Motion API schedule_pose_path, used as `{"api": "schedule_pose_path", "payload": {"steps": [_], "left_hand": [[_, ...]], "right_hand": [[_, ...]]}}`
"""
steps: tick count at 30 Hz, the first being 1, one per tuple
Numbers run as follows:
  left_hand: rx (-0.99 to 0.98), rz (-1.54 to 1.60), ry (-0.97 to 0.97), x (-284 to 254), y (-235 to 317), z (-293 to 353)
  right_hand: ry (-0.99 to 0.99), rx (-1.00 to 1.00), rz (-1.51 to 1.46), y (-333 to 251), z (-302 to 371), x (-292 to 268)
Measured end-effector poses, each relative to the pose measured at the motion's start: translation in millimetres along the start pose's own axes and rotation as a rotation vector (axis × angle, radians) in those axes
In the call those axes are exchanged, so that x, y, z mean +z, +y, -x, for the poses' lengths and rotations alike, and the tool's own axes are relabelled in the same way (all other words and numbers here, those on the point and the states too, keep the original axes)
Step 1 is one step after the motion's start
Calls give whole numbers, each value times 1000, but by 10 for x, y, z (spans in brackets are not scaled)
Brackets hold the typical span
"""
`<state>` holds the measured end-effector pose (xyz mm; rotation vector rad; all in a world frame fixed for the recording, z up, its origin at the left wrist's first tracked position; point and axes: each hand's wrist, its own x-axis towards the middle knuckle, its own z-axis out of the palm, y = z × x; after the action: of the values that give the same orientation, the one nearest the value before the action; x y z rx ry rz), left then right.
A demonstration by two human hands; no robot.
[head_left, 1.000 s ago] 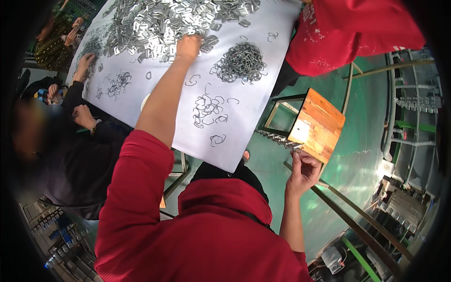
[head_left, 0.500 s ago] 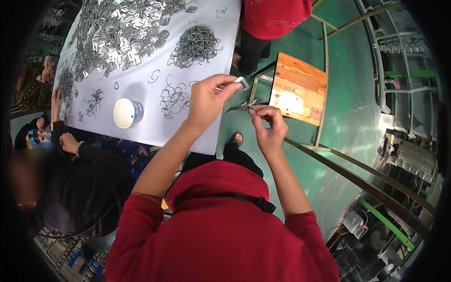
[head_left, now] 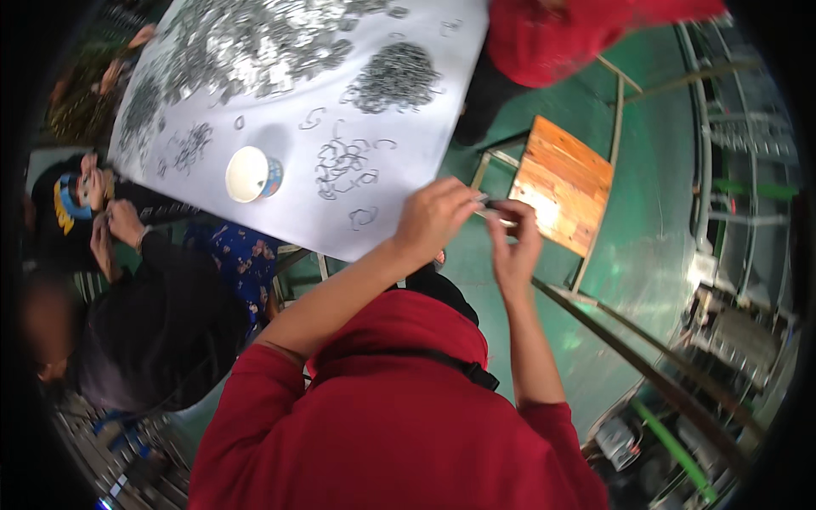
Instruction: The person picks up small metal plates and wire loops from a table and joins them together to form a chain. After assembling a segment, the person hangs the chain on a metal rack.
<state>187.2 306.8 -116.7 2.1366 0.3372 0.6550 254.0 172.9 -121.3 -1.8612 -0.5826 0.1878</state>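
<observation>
Over the right edge of the table, my left hand [head_left: 432, 219] pinches a small bent metal piece [head_left: 481, 198], mostly hidden by its fingers. My right hand [head_left: 517, 246] is closed close beside it, fingertips around a dark, thin strip [head_left: 495, 206]. The two held pieces meet or overlap between my hands; blur hides whether they touch. Nearest on the white tabletop [head_left: 297, 217] lie loose bent wire hooks [head_left: 344, 166]. Farther back are a dense heap of dark wire hooks [head_left: 395, 78] and a big pile of flat silvery metal loops [head_left: 255, 51].
A paper cup [head_left: 248, 174] stands on the table. A wooden-topped stool [head_left: 563, 183] stands right of my hands, with metal rails [head_left: 646, 365] beside it. Someone in red [head_left: 552, 42] stands at the far side; a person in dark clothes [head_left: 161, 331] sits at left.
My hands have come together, the left moving right and down. The metal piece and dark strip, apart earlier, are now side by side. The view has shifted, so the table appears farther right.
</observation>
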Motion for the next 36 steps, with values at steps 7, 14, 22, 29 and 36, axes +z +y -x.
{"api": "schedule_pose_path", "payload": {"steps": [7,14,22,29,36], "left_hand": [[-55,-132,-186,194,-425,416],[-76,-226,-187,248,-483,522],[-17,-157,-89,202,-519,552],[-449,-34,-464,126,-350,528],[-72,-31,-42,300,-397,610]], "right_hand": [[-463,-242,165,-254,-778,890],[-776,-332,639,155,-1180,2049],[-791,-304,744,179,-1129,2047],[-811,-324,780,93,-1110,2186],[-529,-126,74,-200,-1054,1178]]}}
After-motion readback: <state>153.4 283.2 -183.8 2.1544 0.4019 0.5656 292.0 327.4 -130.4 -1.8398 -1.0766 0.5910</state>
